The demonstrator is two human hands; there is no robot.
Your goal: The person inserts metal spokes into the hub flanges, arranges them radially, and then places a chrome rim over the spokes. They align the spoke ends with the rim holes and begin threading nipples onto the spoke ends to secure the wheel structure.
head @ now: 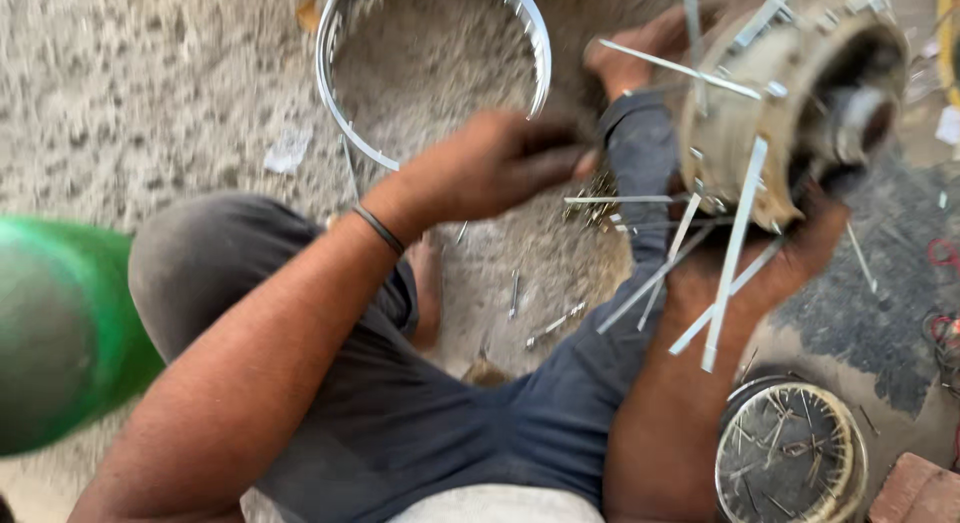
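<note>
Right hand (790, 253) grips a spoked wheel hub (790, 103); left hand (490, 163), loosely curled, seemingly empty; spoke-filled round tin (790, 453) at five o'clock.

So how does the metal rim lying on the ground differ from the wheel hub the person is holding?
The metal rim lies flat on the gravel, untouched; the wheel hub is held up off the ground by the right hand. The rim is a thin, bare, shiny open ring; the hub is a thick, dirty tan drum. The hub has loose spokes sticking out; the rim has none attached. Both are round metal wheel parts.
</note>
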